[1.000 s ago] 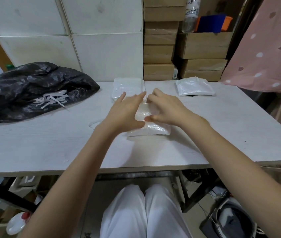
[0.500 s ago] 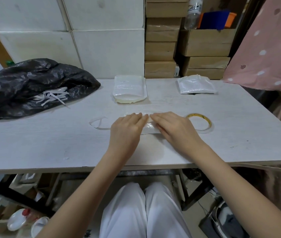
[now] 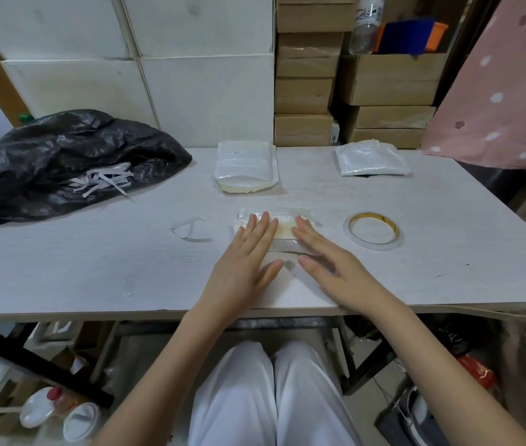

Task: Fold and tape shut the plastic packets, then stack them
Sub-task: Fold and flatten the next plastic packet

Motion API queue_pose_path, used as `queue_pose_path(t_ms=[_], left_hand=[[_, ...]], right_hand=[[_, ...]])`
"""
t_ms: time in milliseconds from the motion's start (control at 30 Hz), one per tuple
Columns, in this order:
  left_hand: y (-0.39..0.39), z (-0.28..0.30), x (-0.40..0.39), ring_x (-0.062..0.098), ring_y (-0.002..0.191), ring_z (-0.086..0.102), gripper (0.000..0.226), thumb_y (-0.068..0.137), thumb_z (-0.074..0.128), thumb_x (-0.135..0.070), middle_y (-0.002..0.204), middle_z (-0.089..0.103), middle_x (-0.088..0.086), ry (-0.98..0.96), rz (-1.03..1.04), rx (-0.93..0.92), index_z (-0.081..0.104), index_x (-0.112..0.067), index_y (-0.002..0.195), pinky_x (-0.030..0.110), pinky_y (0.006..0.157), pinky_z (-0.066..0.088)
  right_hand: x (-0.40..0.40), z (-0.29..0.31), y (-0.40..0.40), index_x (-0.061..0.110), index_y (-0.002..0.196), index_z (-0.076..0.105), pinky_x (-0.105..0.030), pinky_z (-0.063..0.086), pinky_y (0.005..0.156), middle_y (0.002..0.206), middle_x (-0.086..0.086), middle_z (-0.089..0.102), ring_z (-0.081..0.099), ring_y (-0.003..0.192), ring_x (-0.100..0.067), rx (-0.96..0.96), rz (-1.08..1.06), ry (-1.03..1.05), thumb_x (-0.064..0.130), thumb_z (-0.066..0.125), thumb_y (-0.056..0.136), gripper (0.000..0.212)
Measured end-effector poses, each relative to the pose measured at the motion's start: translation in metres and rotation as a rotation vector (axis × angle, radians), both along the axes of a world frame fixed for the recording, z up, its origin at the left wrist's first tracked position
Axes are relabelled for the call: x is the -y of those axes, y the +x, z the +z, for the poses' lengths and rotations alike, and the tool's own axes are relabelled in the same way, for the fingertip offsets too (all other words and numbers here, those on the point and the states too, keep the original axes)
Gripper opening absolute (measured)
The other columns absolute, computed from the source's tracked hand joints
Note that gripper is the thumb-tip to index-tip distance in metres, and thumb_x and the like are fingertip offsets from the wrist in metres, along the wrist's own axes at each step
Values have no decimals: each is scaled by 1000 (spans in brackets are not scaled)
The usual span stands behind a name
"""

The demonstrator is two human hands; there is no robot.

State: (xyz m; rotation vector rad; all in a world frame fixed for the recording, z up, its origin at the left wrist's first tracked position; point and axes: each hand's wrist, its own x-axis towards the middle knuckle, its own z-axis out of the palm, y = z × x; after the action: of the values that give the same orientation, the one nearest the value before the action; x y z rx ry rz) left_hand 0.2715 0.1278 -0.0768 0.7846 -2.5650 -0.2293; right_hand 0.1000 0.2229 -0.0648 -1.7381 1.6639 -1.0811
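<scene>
The left hand and right hand cover the packet's near half; the black bag runs off the left edge.

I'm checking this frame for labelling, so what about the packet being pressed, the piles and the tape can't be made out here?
- Head view: the packet is half covered by the left hand and right hand, so any tape seal is hidden.
- Packet counts in the middle pile and the right pile: layers too faint.
- Tape roll: loose end too small.
</scene>
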Motion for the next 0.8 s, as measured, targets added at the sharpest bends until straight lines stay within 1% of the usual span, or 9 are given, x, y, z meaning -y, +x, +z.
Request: queue_pose_path(t_ms=[67, 200, 267, 333, 400, 467, 533, 633, 800], left_hand=[[1, 2, 0, 5, 143, -6, 69, 88, 19, -56, 153, 0, -10, 106, -23, -32, 9, -21, 147, 9, 111, -10], [1, 3, 0, 4, 141, -8, 68, 88, 15, -53, 153, 0, -11, 67, -24, -28, 14, -22, 148, 12, 113, -7], [2, 1, 0, 4, 141, -6, 66, 88, 15, -52, 153, 2, -11, 74, -14, -30, 16, -23, 148, 16, 114, -3], [3, -1, 0, 6, 142, -3, 63, 90, 18, -48, 154, 6, -8, 39, -5, -33, 19, -22, 148, 18, 114, 1], [4, -3, 0, 9, 143, 1, 61, 92, 21, -46, 155, 10, -4, 6, 0, -32, 19, -21, 147, 20, 114, 4], [3, -5, 1, 12, 143, 3, 60, 92, 22, -48, 155, 12, -2, 4, -7, -29, 14, -22, 146, 20, 114, 4], [3, -5, 2, 15, 144, 5, 62, 93, 22, -54, 155, 13, 1, 10, -21, -36, 13, -20, 145, 19, 115, 3], [4, -2, 1, 13, 143, 4, 59, 94, 25, -50, 154, 12, -2, 102, -70, -107, 16, -20, 144, 11, 114, -2], [5, 22, -6, -18, 132, 20, 40, 98, 43, -27, 145, 30, -26, 732, -60, -465, 34, -43, 135, -5, 100, 19]], right_hand=[[-2, 6, 0, 35, 138, 34, -4, 19, 108, 151, 20, 27, 21, 135, 13, 230, 1, 61, 32, 47, 94, 46], [-1, 9, 4, 30, 135, 46, -21, 23, 113, 148, 22, 31, 29, 135, 8, 551, -32, -6, 55, 47, 83, 58], [2, 12, 7, 30, 131, 47, -11, 25, 108, 149, 22, 27, 25, 136, 8, 620, -107, -96, 56, 42, 77, 61], [4, 20, 12, 30, 135, 40, -7, 17, 110, 150, 23, 22, 12, 139, 10, 485, -191, -186, 54, 37, 81, 59], [9, 30, 17, 24, 143, 28, -19, 3, 118, 154, 16, 12, 0, 142, 5, 43, -229, -193, 49, 28, 92, 57], [17, 30, 26, 16, 149, 16, -25, -5, 118, 158, 6, 1, -8, 144, -4, -416, -252, -29, 44, 23, 99, 58], [22, 24, 33, 12, 150, 4, -25, -6, 116, 159, 0, -6, -11, 144, -8, -517, -289, 144, 46, 20, 99, 63], [21, 12, 35, 13, 150, 0, -24, -4, 115, 159, 0, -8, -10, 144, -7, -428, -276, 174, 46, 22, 99, 65], [16, 13, 27, 27, 150, 11, -28, -9, 115, 157, 16, 4, -12, 142, -5, 128, -263, 221, 45, 24, 100, 55]])
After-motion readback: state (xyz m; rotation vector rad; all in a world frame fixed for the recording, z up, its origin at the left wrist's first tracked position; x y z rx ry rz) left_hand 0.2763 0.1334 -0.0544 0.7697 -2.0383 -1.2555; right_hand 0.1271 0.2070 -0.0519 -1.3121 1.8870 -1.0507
